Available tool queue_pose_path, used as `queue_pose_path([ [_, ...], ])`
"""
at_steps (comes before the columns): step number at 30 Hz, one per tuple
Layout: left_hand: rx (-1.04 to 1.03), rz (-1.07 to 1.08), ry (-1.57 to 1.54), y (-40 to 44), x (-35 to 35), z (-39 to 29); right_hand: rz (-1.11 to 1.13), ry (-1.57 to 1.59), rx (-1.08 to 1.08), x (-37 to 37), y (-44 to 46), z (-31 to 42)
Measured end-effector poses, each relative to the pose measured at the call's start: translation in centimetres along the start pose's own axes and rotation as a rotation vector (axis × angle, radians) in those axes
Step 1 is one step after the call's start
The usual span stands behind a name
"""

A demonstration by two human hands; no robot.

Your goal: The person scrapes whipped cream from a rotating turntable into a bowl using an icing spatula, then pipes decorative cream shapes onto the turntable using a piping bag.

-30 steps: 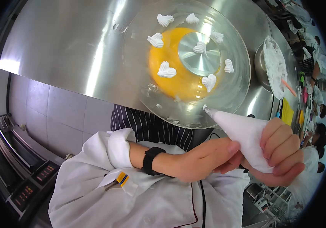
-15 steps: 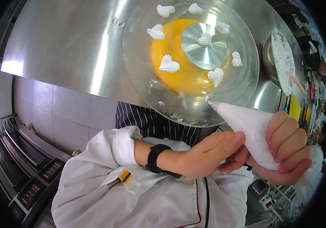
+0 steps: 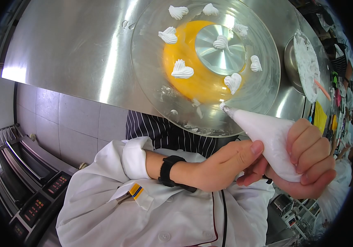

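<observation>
My right hand [image 3: 311, 158] is wrapped around the full end of a white piping bag [image 3: 267, 133]. My left hand [image 3: 230, 164], with a black band on its wrist, steadies the bag from below, thumb against its side and fingers curled. The metal tip [image 3: 227, 109] points up and left, with white cream at its end, close over the near part of a clear round turntable plate [image 3: 147, 70]. Ridged cream shells lie spread on the plate; one heart-shaped cream piece [image 3: 233, 83] is just beyond the tip. Whether the tip touches the plate I cannot tell.
Under the clear plate show a yellow disc [image 3: 176, 84] and a silver hub. On the right, a metal bowl [image 3: 292, 66] stands beside a cream-covered surface [image 3: 306, 66] with an orange-handled tool. The steel table's front edge runs before my apron; an appliance with control panels [image 3: 34, 208] is at left.
The piping bag and both hands have shifted slightly left and up. A little more white cream shows at the tip. The cream pieces on the plate have hardly moved.
</observation>
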State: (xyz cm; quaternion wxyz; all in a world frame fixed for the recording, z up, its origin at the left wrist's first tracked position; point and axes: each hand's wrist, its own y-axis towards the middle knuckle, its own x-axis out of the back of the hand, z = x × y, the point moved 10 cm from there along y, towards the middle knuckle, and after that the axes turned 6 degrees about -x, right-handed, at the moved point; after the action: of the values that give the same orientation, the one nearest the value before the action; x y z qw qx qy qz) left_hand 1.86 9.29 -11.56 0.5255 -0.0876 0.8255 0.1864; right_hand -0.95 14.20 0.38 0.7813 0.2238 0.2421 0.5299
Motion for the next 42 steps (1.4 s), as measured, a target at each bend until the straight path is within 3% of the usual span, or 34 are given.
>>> queue_pose_path([
  [13,-0.017,0.009,-0.014,-0.02,-0.04,-0.1,-0.009,0.039,0.114,0.81,-0.63,0.49],
  [42,-0.024,0.007,0.012,0.08,-0.05,0.16,-0.018,0.063,0.025,0.86,-0.8,-0.03],
])
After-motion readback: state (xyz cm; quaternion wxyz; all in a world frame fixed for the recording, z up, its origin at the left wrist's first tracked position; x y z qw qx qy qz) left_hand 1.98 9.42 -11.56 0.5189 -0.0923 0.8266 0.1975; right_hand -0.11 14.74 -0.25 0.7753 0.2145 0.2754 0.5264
